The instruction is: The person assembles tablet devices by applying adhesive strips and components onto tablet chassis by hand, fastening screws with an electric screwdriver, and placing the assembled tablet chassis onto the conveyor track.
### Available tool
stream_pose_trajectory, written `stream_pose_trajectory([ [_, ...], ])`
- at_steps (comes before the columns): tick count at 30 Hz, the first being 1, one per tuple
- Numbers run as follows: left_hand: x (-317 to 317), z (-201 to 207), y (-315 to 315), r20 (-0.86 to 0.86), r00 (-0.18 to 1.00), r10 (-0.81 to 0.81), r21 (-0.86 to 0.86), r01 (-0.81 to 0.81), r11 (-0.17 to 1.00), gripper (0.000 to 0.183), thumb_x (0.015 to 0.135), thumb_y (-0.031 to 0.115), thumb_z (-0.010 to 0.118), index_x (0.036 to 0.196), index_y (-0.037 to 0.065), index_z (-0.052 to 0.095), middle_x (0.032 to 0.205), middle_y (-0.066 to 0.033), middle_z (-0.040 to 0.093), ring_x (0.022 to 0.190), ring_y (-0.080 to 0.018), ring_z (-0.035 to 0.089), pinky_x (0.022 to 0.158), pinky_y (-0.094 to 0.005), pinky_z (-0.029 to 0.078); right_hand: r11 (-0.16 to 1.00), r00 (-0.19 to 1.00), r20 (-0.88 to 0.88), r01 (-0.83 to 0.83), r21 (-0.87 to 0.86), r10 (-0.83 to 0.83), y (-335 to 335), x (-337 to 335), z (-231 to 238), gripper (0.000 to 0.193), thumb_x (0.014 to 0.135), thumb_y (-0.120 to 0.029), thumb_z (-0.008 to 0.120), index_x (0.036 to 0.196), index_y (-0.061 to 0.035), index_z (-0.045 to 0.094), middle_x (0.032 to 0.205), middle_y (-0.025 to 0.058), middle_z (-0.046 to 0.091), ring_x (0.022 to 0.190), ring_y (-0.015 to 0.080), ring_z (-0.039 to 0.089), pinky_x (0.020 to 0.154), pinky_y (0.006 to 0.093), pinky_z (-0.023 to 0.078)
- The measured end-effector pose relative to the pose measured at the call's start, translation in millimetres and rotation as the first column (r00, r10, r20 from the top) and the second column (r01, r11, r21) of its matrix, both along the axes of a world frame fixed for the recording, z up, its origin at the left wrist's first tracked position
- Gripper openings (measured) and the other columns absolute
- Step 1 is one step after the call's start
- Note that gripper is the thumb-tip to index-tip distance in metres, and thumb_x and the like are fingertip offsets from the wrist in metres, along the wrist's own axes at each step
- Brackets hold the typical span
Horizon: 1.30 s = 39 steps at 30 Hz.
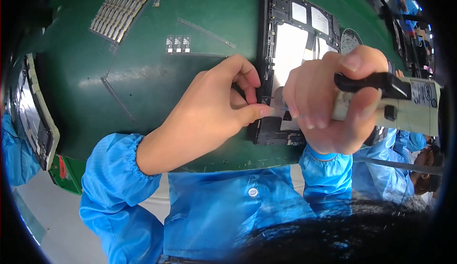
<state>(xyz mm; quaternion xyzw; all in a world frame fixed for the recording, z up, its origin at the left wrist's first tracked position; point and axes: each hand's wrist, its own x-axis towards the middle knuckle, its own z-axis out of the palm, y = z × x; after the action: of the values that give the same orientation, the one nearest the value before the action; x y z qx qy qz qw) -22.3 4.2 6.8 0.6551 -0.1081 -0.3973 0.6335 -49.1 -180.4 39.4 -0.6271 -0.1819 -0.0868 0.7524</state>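
Note:
A flat black device [281,40] lies opened on the green table, with silvery panels and dark parts inside its frame. Over its near part, my right hand [335,97] is wrapped round a cream power screwdriver [416,104] with a black lever. The tool's body points out to the right, and my hand hides part of it. My left hand [216,99] rests at the device's left edge with curled fingers. Its thumb reaches over the frame, close to a blurred, see-through part below the screwdriver. Whatever lies between those fingertips is too small to make out.
A panel of small boards [116,11] lies at the far left. Several small boards [178,44] sit nearer, beside thin dark strips [207,31]. Another device [35,106] stands at the left edge, above a green bin [71,178]. A co-worker's blue sleeve [385,166] shows at right.

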Motion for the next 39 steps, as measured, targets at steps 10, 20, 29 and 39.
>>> stream_pose_trajectory([
  [10,1,0,3,0.032,0.999,-0.015,0.031,0.014,0.999,0.034,0.081,0.000,0.075,0.106,0.000,0.052,0.096,-0.0089,0.060,0.079,-0.0123,0.065,0.066,-0.0254,0.049,0.992,0.999,-0.035,0.019,-0.126,-0.023,13,1,-6,0.034,0.105,-0.041,0.048,0.115,-0.0085,0.045,0.059,-0.0012,0.046,0.046,0.0105,0.040,0.046,0.0280,0.037],
  [20,0,-5,2,0.053,0.999,-0.012,0.031,0.010,0.999,0.033,0.081,0.001,0.075,0.105,-0.001,0.053,0.097,-0.0086,0.060,0.081,-0.0132,0.064,0.069,-0.0261,0.051,0.975,0.997,-0.014,0.074,-0.207,-0.079,17,4,-4,0.034,0.103,-0.042,0.053,0.108,-0.0093,0.044,0.058,-0.0011,0.046,0.045,0.0108,0.041,0.046,0.0284,0.037],
  [29,-7,-16,-2,0.253,0.964,0.079,-0.105,-0.054,0.993,0.037,0.079,0.008,0.081,0.103,-0.001,0.055,0.082,-0.0096,0.063,0.066,-0.0152,0.061,0.061,-0.0293,0.050,0.983,0.989,-0.137,0.029,-0.182,-0.054,11,-8,5,0.030,0.094,-0.029,0.065,0.099,-0.0053,0.047,0.062,0.0034,0.051,0.049,0.0130,0.049,0.048,0.0287,0.042],
  [39,-10,-5,-5,0.100,0.991,0.088,-0.096,-0.078,0.992,0.030,0.080,-0.008,0.069,0.105,-0.001,0.054,0.097,-0.0088,0.061,0.085,-0.0158,0.065,0.070,-0.0282,0.055,0.988,0.973,-0.226,-0.070,-0.136,0.038,1,1,2,0.022,0.075,-0.009,0.080,0.090,-0.0044,0.065,0.082,0.0049,0.065,0.075,0.0115,0.063,0.069,0.0263,0.051],
])
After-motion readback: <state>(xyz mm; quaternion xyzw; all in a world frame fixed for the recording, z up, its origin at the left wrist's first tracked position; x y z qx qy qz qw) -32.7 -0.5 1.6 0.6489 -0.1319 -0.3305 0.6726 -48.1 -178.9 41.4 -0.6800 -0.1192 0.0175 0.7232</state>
